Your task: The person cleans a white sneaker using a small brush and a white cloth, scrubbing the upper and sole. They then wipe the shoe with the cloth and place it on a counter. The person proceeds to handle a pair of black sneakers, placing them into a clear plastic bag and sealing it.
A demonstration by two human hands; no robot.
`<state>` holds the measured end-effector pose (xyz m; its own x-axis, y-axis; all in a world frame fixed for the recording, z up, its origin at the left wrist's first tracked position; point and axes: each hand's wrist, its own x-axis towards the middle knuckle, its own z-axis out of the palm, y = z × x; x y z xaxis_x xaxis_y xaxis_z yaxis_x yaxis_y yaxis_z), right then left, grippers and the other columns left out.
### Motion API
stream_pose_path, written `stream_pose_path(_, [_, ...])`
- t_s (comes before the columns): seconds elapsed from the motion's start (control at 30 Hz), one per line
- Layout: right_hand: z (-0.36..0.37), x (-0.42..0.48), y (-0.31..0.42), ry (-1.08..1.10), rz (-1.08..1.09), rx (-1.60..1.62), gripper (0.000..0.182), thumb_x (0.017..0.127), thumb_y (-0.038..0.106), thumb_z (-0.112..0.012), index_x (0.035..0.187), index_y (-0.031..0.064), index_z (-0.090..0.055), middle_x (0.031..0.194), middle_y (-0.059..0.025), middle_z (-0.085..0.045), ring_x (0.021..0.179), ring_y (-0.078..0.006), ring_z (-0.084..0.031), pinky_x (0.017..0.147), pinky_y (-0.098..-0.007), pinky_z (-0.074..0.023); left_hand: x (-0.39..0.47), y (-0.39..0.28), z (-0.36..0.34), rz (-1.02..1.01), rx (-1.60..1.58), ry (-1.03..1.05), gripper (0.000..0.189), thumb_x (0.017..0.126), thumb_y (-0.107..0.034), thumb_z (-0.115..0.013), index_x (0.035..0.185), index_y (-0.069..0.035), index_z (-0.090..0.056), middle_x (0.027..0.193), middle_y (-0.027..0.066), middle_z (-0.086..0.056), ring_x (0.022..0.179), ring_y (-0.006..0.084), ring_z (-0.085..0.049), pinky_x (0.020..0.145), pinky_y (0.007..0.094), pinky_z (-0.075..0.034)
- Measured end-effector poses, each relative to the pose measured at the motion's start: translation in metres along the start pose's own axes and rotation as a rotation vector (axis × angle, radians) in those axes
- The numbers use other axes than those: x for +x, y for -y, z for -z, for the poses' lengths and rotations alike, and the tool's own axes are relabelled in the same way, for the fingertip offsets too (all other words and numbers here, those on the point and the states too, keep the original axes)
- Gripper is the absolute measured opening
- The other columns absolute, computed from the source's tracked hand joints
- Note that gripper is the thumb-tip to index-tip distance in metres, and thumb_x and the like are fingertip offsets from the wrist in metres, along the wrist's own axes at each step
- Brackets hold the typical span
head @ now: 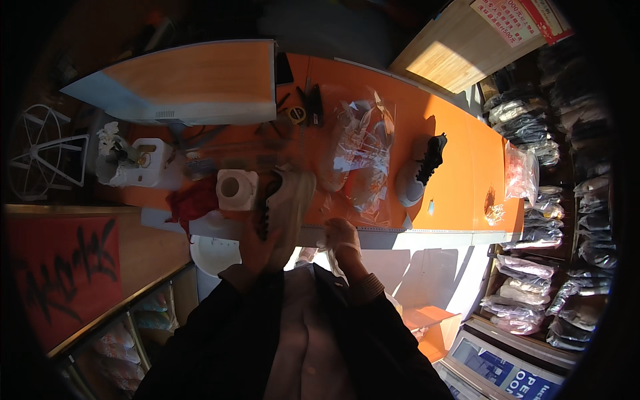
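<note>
My left hand grips a pale shoe with dark laces, held upright over the front edge of the orange table. My right hand is closed around a crumpled whitish cloth or wrap, apart from the shoe. A second shoe, light grey with a black collar and laces, lies on the table to the right. Between them, a pair of shoes in a clear plastic bag rests on the tabletop. Beside the held shoe is a white square container with a round opening.
A red cloth, a white handled jug and a white-framed panel are on the left. A white basin sits below the table edge. A tape measure lies further back. Bagged items fill shelves at right.
</note>
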<state>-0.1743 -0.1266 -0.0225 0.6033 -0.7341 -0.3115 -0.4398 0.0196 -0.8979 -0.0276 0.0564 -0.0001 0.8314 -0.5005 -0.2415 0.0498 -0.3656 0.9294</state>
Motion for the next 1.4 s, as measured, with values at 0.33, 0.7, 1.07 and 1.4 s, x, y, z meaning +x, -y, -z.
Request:
stream_pose_path(0.33, [-0.008, -0.016, 0.035, -0.079, 0.401, -0.665, 0.011, 0.082, 0.011, -0.057, 0.091, 0.0081, -0.063, 0.095, -0.0145, -0.063, 0.092, -0.0293, -0.058, 0.077, -0.0386, -0.0452, 0.011, 0.011, -0.032, -0.282, 0.401, -0.010, 0.074, 0.071, -0.029, -0.077, 0.127, 0.002, -0.039, 0.121, 0.0201, -0.040, 0.113, 0.0369, -0.043, 0.094, 0.0447, -0.039])
stream_pose_path(0.7, [0.000, -0.023, 0.029, -0.003, 0.224, -0.695, 0.011, 0.082, 0.013, -0.056, 0.090, 0.0065, -0.060, 0.086, -0.0154, -0.061, 0.084, -0.0322, -0.060, 0.071, -0.0404, -0.0476, 0.016, -0.012, -0.052, -0.250, -0.058, 0.033, 0.065, 0.078, -0.021, -0.071, 0.129, 0.002, -0.037, 0.129, 0.0181, -0.035, 0.121, 0.0325, -0.038, 0.101, 0.0420, -0.033])
stream_pose_path(1.07, [-0.039, 0.013, 0.021, -0.103, 0.103, -0.432, 0.013, 0.085, 0.019, -0.052, 0.087, 0.0083, -0.059, 0.085, -0.0157, -0.059, 0.082, -0.0344, -0.059, 0.070, -0.0432, -0.0484, 0.011, -0.016, -0.061, -0.289, 0.249, -0.039, 0.085, 0.078, -0.034, -0.074, 0.134, 0.009, -0.026, 0.132, 0.0261, -0.034, 0.123, 0.0370, -0.036, 0.104, 0.0442, -0.028])
stream_pose_path(1.4, [-0.038, 0.010, 0.006, -0.199, 0.308, -0.274, 0.019, 0.087, 0.022, -0.053, 0.094, 0.0059, -0.060, 0.080, -0.0193, -0.061, 0.081, -0.0389, -0.060, 0.071, -0.0455, -0.0470, 0.013, 0.006, -0.064, -0.322, 0.308, -0.054, 0.084, 0.084, -0.033, -0.068, 0.137, 0.011, -0.020, 0.138, 0.0303, -0.028, 0.129, 0.0389, -0.029, 0.107, 0.0444, -0.023])
